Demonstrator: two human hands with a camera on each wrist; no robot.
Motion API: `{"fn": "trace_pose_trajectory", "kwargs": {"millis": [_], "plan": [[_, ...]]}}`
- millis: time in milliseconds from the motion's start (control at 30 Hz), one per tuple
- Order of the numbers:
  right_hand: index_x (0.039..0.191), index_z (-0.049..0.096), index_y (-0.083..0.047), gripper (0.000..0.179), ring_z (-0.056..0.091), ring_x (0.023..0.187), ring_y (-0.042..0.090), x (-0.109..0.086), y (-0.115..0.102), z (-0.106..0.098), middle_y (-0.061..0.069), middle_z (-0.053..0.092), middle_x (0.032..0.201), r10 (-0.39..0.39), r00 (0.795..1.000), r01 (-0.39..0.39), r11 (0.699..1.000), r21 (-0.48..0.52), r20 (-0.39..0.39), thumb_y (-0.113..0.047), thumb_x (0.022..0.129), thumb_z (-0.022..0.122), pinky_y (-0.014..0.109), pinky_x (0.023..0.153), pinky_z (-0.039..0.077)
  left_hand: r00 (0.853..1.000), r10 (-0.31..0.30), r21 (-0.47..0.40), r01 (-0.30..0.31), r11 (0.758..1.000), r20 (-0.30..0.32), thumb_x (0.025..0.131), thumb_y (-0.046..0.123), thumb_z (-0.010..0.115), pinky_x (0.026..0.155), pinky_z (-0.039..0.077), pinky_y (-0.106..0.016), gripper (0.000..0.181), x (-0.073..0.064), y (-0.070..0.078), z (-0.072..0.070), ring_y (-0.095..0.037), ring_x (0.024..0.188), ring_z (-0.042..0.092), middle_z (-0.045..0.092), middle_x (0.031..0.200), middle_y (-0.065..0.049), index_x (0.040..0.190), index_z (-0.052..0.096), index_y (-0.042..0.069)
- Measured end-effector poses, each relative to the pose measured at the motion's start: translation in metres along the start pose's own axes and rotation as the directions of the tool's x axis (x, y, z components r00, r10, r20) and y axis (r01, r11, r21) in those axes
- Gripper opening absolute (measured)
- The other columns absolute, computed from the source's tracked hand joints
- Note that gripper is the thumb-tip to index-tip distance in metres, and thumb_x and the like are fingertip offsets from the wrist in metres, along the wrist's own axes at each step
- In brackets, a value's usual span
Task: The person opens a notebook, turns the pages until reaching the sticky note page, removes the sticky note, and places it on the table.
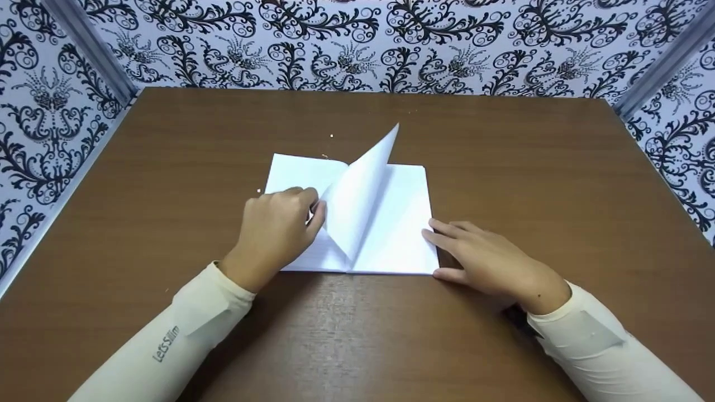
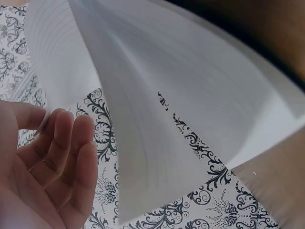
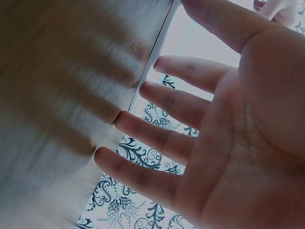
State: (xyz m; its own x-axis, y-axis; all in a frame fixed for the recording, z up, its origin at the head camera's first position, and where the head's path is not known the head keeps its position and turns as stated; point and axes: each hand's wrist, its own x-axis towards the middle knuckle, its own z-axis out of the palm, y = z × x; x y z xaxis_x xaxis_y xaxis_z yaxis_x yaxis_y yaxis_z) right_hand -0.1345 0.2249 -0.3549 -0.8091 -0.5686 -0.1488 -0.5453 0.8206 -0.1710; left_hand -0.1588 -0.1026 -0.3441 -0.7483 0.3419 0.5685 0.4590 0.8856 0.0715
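A notebook (image 1: 399, 223) with faintly lined white pages lies open on the table. Over its left half, my left hand (image 1: 282, 220) pinches the edge of a page (image 2: 62, 62) between thumb and curled fingers, as the left wrist view shows. Another loose page (image 1: 360, 195) stands up and curves near the spine, its upper corner pointing away from me. My right hand (image 1: 486, 257) rests at the notebook's lower right edge, fingers spread and fairly straight. In the right wrist view its fingertips (image 3: 164, 62) meet the table along that edge.
The brown wooden table (image 1: 530, 167) extends around the notebook. Patterned black-and-white walls (image 1: 346, 56) rise behind it and at both sides. A few tiny white specks (image 1: 331, 135) lie beyond and left of the notebook.
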Motion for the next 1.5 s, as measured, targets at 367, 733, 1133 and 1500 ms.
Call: {"fn": "trace_pose_trajectory", "kwargs": {"millis": [367, 733, 1133, 1500], "plan": [[0.15, 0.046, -0.01, 0.067, 0.044, 0.139, 0.039, 0.001, 0.0, 0.001, 0.013, 0.039, 0.159, -0.002, 1.0, 0.002, 1.0, 0.001, 0.001, -0.039, 0.094, 0.067, 0.059, 0.101, 0.045, 0.999, -0.013, 0.051, 0.01, 0.999, 0.05, 0.087, 0.018, 0.068, 0.038, 0.028, -0.033, 0.025, -0.014, -0.012, -0.006, -0.016, 0.043, 0.039, 0.056, 0.055, -0.001, 0.064, 0.061, 0.012], [0.15, 0.045, -0.009, 0.068, 0.045, 0.139, 0.039, 0.002, 0.0, 0.004, 0.014, 0.039, 0.159, 0.001, 1.0, -0.001, 1.0, -0.008, 0.005, -0.04, 0.093, 0.068, 0.058, 0.102, 0.045, 0.995, -0.036, 0.086, 0.028, 0.996, 0.088, 0.085, 0.019, 0.07, 0.038, 0.026, -0.033, 0.028, -0.029, -0.025, -0.01, -0.019, 0.042, 0.036, 0.052, 0.052, -0.004, 0.061, 0.058, 0.009], [0.15, 0.045, -0.009, 0.065, 0.044, 0.139, 0.04, -0.001, -0.001, 0.001, 0.014, 0.039, 0.159, 0.004, 1.0, -0.004, 1.0, 0.001, -0.001, -0.038, 0.095, 0.066, 0.059, 0.103, 0.044, 0.988, -0.058, 0.091, 0.045, 0.995, 0.142, 0.083, 0.014, 0.07, 0.039, 0.021, -0.031, 0.033, -0.041, -0.03, -0.015, -0.016, 0.046, 0.028, 0.044, 0.049, -0.002, 0.057, 0.051, 0.009], [0.15, 0.046, -0.009, 0.066, 0.044, 0.139, 0.039, -0.001, -0.001, 0.001, 0.014, 0.039, 0.159, 0.007, 1.0, -0.007, 1.0, -0.001, -0.001, -0.038, 0.094, 0.067, 0.058, 0.103, 0.045, 0.974, -0.079, 0.085, 0.062, 0.994, 0.213, 0.082, 0.012, 0.069, 0.039, 0.022, -0.031, 0.037, -0.049, -0.032, -0.017, -0.015, 0.048, 0.027, 0.037, 0.048, 0.001, 0.053, 0.045, 0.012]]}}
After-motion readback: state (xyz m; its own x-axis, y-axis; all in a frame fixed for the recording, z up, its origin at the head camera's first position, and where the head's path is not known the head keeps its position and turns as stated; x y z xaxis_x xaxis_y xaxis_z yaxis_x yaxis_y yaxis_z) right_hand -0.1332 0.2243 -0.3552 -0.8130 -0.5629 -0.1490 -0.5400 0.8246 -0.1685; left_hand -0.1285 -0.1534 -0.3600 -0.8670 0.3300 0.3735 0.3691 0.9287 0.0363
